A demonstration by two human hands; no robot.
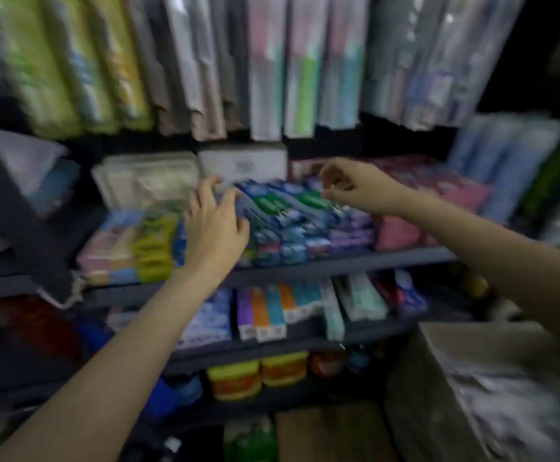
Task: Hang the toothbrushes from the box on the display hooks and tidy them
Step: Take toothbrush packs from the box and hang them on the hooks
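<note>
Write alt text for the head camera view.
Two bare hands, left hand open and right hand loosely curled, reach over blue toothpaste boxes on a shop shelf. Packaged toothbrushes hang above; a cardboard box sits lower right. Image blurred.

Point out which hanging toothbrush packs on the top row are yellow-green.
The yellow-green packs hang at the far left of the top row, up and left of the left hand. The packs to their right are grey, clear or pastel; print is too blurred to read.

No text readable; motion blur smears all print on hanging packs [265, 78] and shelf boxes [282, 208].
</note>
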